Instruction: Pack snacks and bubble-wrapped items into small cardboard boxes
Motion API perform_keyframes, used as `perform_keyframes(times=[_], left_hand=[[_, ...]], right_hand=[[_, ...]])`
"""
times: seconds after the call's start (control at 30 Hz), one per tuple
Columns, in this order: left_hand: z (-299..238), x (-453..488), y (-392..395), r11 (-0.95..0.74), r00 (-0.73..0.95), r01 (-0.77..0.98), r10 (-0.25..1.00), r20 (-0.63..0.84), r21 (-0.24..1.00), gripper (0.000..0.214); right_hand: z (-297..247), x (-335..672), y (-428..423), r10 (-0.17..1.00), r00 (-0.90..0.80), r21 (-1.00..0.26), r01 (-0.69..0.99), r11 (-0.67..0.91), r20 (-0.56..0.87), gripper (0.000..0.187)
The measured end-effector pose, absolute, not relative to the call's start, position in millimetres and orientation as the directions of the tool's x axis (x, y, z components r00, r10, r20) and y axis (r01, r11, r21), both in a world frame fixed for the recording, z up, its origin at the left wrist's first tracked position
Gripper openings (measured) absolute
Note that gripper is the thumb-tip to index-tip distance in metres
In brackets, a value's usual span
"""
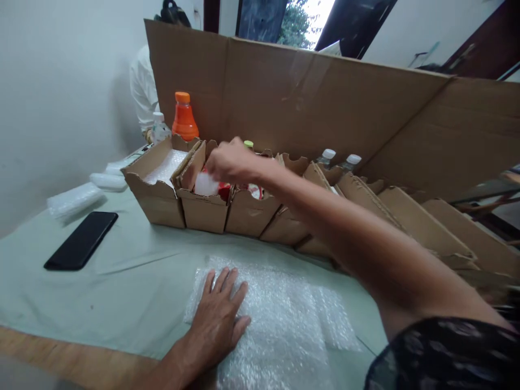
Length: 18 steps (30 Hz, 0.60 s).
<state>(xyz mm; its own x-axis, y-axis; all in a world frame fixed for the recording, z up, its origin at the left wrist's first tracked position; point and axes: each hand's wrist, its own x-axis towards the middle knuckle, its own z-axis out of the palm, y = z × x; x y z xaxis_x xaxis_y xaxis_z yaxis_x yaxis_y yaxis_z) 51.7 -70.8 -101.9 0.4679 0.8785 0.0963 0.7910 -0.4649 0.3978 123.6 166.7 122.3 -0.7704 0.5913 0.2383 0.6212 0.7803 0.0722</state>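
On my feed, the left hand (219,317) lies flat and spread on a bubble wrap sheet (280,330), which rests on the counter (134,303) with its pale green cloth, nearest to me. A further piece of wrap shows at the sheet's right edge.

I have the right hand (229,161) stretched out over the second cardboard box (205,212) from the left, its fingers curled in. A whitish, translucent piece (206,184) sits right under the fingertips; motion blur keeps me from telling whether they grip it. Beside it in that box I see something red (224,190), too blurred for me to read any print. The third box (247,216) holds a round red-and-white item (255,190); its markings are too small to make out.

The leftmost box (156,203) has bubble wrap inside. Behind it stands an orange bottle (184,119), capped in orange, beside a clear white-capped bottle (160,129). A dark-screened phone (81,241) lies left, near folded wrap bundles (75,200).
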Motion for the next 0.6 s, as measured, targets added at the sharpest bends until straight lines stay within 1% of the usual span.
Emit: perform_keyframes(times=[0.03,0.1,0.17,0.2,0.23,0.27,0.3,0.33,0.37,0.4,0.43,0.47,0.5,0.57,0.6], left_hand=[[-102,52,-70,-0.462,0.465,0.786,0.88,0.099,0.412,0.056],[-100,50,-69,-0.452,0.443,0.761,0.886,0.136,0.466,0.054],[-94,48,-69,-0.436,0.38,0.686,0.897,0.225,0.583,0.049],[-89,47,-70,-0.421,0.332,0.608,0.905,0.266,0.673,0.048],[-82,46,-72,-0.392,0.286,0.483,0.916,0.282,0.783,0.048],[-74,46,-75,-0.335,0.254,0.297,0.931,0.264,0.894,0.049],[-65,46,-80,-0.233,0.249,0.059,0.945,0.212,0.971,0.052],[-55,48,-85,-0.089,0.277,-0.191,0.951,0.141,0.978,0.057],[-46,50,-90,0.068,0.322,-0.404,0.944,0.072,0.912,0.062],[-38,54,-96,0.201,0.359,-0.55,0.933,0.012,0.811,0.065],[-32,59,-101,0.287,0.37,-0.632,0.928,-0.045,0.719,0.063],[-29,64,-106,0.331,0.354,-0.667,0.929,-0.107,0.668,0.057],[-27,69,-110,0.344,0.31,-0.673,0.935,-0.172,0.655,0.05],[-30,77,-117,0.323,0.173,-0.643,0.945,-0.279,0.694,0.038],[-32,80,-120,0.31,0.112,-0.611,0.945,-0.308,0.729,0.036]], right_hand=[[139,138,156,0.596,-0.749,0.085,0.64,0.763,0.288,0.016],[164,172,123,0.555,-0.695,0.06,0.647,0.76,0.457,0.007],[168,206,77,0.495,-0.636,-0.005,0.612,0.791,0.592,0.005],[160,221,52,0.471,-0.601,-0.023,0.601,0.799,0.646,0.005],[146,233,27,0.442,-0.57,-0.011,0.605,0.796,0.692,0.007],[128,244,4,0.411,-0.54,0.016,0.619,0.785,0.734,0.01],[108,252,-19,0.382,-0.506,0.033,0.634,0.772,0.773,0.013],[86,257,-39,0.368,-0.477,0.041,0.652,0.757,0.798,0.016],[64,261,-57,0.368,-0.455,0.042,0.673,0.739,0.811,0.019],[44,263,-74,0.38,-0.441,0.036,0.69,0.723,0.813,0.021],[26,265,-90,0.406,-0.438,0.024,0.703,0.711,0.802,0.022],[11,266,-105,0.444,-0.442,0.003,0.711,0.703,0.78,0.022],[-2,267,-118,0.488,-0.442,-0.033,0.715,0.698,0.753,0.02],[-17,269,-142,0.581,-0.416,-0.146,0.714,0.685,0.699,0.018],[-21,271,-152,0.62,-0.387,-0.209,0.709,0.673,0.683,0.021]])
